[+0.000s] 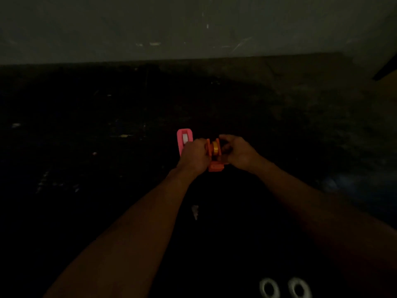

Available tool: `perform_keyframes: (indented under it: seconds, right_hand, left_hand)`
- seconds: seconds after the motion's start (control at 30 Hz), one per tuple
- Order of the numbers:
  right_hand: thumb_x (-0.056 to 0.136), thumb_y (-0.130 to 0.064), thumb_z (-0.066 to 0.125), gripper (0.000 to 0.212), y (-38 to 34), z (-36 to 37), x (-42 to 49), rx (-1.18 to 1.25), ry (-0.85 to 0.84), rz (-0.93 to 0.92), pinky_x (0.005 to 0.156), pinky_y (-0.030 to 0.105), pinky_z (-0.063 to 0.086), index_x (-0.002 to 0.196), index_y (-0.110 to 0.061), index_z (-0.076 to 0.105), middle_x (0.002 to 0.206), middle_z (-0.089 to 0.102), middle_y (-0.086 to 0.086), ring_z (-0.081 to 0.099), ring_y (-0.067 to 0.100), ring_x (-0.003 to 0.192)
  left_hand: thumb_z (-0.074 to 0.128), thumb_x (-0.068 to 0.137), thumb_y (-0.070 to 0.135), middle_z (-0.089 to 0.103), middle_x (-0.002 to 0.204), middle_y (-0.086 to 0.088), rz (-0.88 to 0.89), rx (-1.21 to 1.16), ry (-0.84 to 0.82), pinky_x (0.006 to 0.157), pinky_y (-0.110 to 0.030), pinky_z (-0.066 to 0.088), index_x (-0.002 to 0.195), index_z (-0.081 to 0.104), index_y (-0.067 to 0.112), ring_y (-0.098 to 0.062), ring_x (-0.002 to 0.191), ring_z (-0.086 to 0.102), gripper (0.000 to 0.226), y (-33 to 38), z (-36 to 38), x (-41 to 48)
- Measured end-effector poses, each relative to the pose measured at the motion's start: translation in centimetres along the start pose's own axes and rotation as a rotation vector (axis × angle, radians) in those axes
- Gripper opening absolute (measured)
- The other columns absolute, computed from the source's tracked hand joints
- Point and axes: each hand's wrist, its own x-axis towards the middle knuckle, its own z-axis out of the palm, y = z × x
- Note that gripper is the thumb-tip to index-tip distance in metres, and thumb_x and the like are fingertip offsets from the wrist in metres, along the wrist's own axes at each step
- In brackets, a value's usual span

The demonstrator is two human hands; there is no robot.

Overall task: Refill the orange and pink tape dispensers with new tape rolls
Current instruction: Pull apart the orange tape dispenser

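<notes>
While the scene is sitting in very low light, I am reading these items from the head view:

Left hand [194,157]: I am seeing it curling closed against the left side of the orange dispenser [214,160], gripping that side.

Right hand [238,152]: I am seeing it closing on the right side of the orange dispenser, fingers [225,139] bending over the top toward the spool; I cannot tell whether they are also pinching a strip of tape.

Orange dispenser: it is sitting between the two hands near the middle of the view; I cannot tell whether it is resting on the dark surface [107,147] or being lifted.

Yellow tape roll [215,148]: it is sitting inside the orange dispenser, between its side plates, standing on edge.

Pink dispenser [183,140]: it is lying just beside the left hand, on its far left side, partly covered by the knuckles; a whitish roll is showing in its opening.

Two pale tape rolls [269,288]: they are lying side by side at the bottom edge, well apart from the hands.

Pale scrap [195,210]: it is lying between the forearms.

Wall [193,29]: it is running along the far edge of the dark surface.
</notes>
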Motion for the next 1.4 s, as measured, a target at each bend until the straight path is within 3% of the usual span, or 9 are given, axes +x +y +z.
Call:
perform_keyframes:
  seconds: [0.1,0.27,0.5,0.63,0.8,0.87,1.0,1.2,1.4]
  right_hand:
    - [0.075,0.005,0.071,0.079,-0.4,1.6,-5.4,0.050,0.002,-0.014,0.090,0.042,0.052,0.143,-0.009,0.034,0.110,0.066,0.019,0.064,0.027,0.097]
    - [0.070,0.011,0.072,0.063,1.2,6.1,-14.1,0.054,-0.037,-0.055,0.085,0.043,0.054,0.127,-0.007,0.054,0.104,0.068,0.024,0.061,0.021,0.085]
    - [0.067,0.006,0.076,0.072,4.3,12.5,-22.5,-0.035,-0.051,-0.027,0.085,0.029,0.052,0.130,-0.017,0.050,0.095,0.066,0.001,0.063,0.012,0.085]
    - [0.066,0.005,0.077,0.071,6.0,14.4,-24.4,0.008,-0.046,-0.007,0.089,0.036,0.055,0.130,-0.014,0.052,0.105,0.069,0.010,0.067,0.022,0.096]
    - [0.068,-0.006,0.080,0.070,6.9,14.9,-24.8,-0.054,-0.069,-0.051,0.093,0.029,0.051,0.131,-0.019,0.052,0.101,0.068,-0.002,0.065,0.016,0.098]
    - [0.070,-0.009,0.079,0.062,7.1,14.8,-24.8,-0.087,-0.078,-0.088,0.087,0.022,0.049,0.126,-0.020,0.055,0.092,0.067,-0.008,0.064,0.010,0.093]
    - [0.073,-0.004,0.075,0.051,8.2,13.8,-24.4,-0.062,-0.109,-0.117,0.085,0.029,0.051,0.120,-0.015,0.059,0.094,0.070,0.004,0.066,0.014,0.090]
    - [0.070,-0.008,0.077,0.060,9.6,12.5,-23.4,-0.047,-0.121,-0.061,0.075,0.023,0.052,0.123,-0.026,0.055,0.097,0.067,0.002,0.065,0.016,0.091]
    - [0.069,-0.006,0.078,0.068,9.7,13.4,-22.9,-0.047,-0.145,-0.035,0.089,0.034,0.053,0.130,-0.021,0.050,0.105,0.064,0.004,0.063,0.020,0.101]
  left_hand:
    - [0.066,0.082,0.010,0.072,0.097,-0.011,0.038,-0.057,-0.035,0.087,-0.038,0.056,0.106,0.068,0.011,-0.025,0.091,0.069,0.024,-0.9,0.2,-4.8]
    - [0.076,0.072,0.012,0.072,0.095,-0.012,0.099,-0.066,-0.109,0.082,-0.036,0.057,0.110,0.063,0.012,-0.026,0.087,0.069,0.041,-3.9,1.5,-13.1]
    - [0.079,0.071,0.016,0.072,0.099,-0.009,0.127,-0.068,-0.245,0.088,-0.037,0.055,0.109,0.066,0.017,-0.026,0.092,0.069,0.040,-7.8,3.9,-23.2]
    - [0.080,0.070,0.019,0.071,0.098,-0.006,0.100,-0.071,-0.259,0.087,-0.035,0.056,0.105,0.065,0.016,-0.022,0.091,0.068,0.037,-8.9,5.2,-25.8]
    - [0.076,0.075,0.019,0.067,0.086,0.000,0.108,-0.043,-0.243,0.075,-0.029,0.053,0.078,0.058,0.027,-0.019,0.084,0.066,0.020,-9.3,5.9,-26.5]
    - [0.075,0.076,0.020,0.070,0.089,-0.004,0.106,-0.017,-0.234,0.078,-0.032,0.057,0.082,0.061,0.023,-0.020,0.084,0.068,0.015,-9.5,6.2,-26.3]
    - [0.073,0.077,0.019,0.069,0.089,-0.008,0.096,0.008,-0.236,0.076,-0.035,0.058,0.085,0.062,0.014,-0.027,0.085,0.068,0.014,-9.9,6.5,-25.9]
    - [0.076,0.075,0.009,0.063,0.090,0.000,-0.113,-0.152,-0.240,0.084,-0.032,0.053,0.115,0.057,0.015,-0.017,0.087,0.061,0.045,-12.4,5.9,-26.3]
    - [0.074,0.076,0.002,0.066,0.100,-0.012,-0.123,0.020,-0.270,0.087,-0.031,0.052,0.121,0.059,0.003,-0.028,0.100,0.065,0.047,-14.2,4.8,-26.2]
